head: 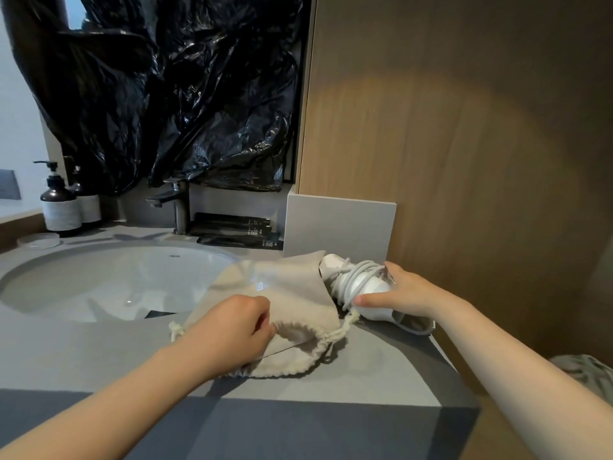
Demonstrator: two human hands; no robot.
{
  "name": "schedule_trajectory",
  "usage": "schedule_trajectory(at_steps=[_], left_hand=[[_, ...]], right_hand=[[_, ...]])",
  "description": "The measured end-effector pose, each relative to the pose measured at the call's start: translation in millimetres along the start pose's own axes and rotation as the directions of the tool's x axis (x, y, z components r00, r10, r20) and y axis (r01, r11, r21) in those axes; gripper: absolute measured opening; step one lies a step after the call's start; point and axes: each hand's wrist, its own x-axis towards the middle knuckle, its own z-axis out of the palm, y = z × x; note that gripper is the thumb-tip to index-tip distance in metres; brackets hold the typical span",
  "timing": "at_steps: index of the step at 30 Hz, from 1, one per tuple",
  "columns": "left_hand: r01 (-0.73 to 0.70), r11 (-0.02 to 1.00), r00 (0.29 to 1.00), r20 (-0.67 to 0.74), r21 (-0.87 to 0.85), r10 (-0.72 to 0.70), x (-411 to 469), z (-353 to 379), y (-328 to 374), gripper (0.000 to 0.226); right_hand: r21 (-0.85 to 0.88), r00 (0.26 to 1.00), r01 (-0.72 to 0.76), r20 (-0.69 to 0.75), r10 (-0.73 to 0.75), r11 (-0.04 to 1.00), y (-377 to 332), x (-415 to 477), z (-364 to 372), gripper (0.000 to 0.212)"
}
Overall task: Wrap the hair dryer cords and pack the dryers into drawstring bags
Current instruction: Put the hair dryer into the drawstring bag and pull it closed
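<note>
Two bare hands work over a grey stone counter [381,370]. The left hand [238,327] has its fingers curled, pinching the upper rim of the gathered mouth of a beige cloth drawstring bag [285,290]. This bag lies flat on the counter near the middle of the view, with its mouth toward six o'clock and its closed end toward twelve, reaching the rim of a round white sink basin [116,280]. A knotted cream drawstring [345,323] trails from the mouth at the bag's three o'clock side.

The right hand [401,293] grasps a white plastic hair dryer [368,287], thumb on the near side and fingers over the far side of its body. A pale grey cord [356,272] is wound round the dryer in several loops. The dryer lies outside the bag, at the bag's two o'clock, touching the cloth edge.

At the basin's twelve o'clock stands a dark metal faucet [175,204], with flat black sachets [238,230] just at its three o'clock. Two dark pump bottles [58,204] stand at the basin's ten o'clock. Crumpled black plastic sheeting [182,94] hangs above the faucet. A wood-grain panel [464,127] rises at the dryer's twelve o'clock.
</note>
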Motion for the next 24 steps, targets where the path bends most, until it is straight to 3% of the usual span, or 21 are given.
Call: schedule_trajectory(at_steps=[7,12,17,22,24], left_hand=[[0.087,0.995,0.989,-0.116,-0.054,-0.092,7,2,8,0.023],[0.109,0.986,0.978,-0.165,-0.122,-0.129,18,12,22,0.019],[0.013,0.978,0.981,-0.187,-0.206,-0.053,23,17,32,0.020],[-0.025,0.996,0.999,0.023,-0.085,0.027,15,6,28,0.023],[-0.013,1.000,0.996,0.092,-0.022,0.015,12,2,26,0.021]], right_hand=[[0.003,0.997,-0.073,-0.022,0.073,0.997,22,-28,-2,0.107],[0.002,0.990,-0.128,0.059,0.128,0.992,36,-56,-13,0.074],[0.119,0.978,-0.204,0.071,0.197,0.972,54,-58,-29,0.092],[0.172,0.975,-0.223,0.047,0.218,0.960,60,-62,-27,0.052],[0.221,0.976,-0.210,0.097,0.193,0.952,60,-65,-24,0.049]])
